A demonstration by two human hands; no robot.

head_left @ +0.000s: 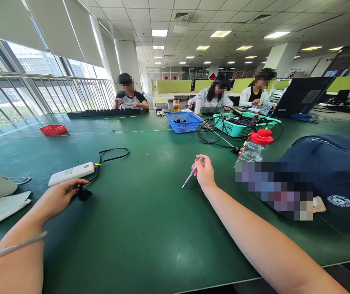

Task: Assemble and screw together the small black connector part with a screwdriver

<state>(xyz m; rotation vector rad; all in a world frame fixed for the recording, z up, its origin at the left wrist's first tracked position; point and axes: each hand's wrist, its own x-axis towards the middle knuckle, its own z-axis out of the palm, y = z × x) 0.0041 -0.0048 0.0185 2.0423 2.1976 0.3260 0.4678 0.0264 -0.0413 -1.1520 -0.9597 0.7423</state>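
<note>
Green tabletop [138,245], glossy; window side: white oblong device [72,173], looped black cord [112,149], red tray [53,130]; far side: blue basket [184,127], teal basket [239,130], loose black cables [208,141]; right: red-capped clear bottle [252,152], navy bag [331,163] just beside it

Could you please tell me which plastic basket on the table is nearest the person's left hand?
The red basket, far left of the blue basket and green basket, which both stand much farther from the left hand.

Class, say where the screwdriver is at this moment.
In the head view, the screwdriver is just right of centre, in the right hand, left of the red-capped bottle.
</note>
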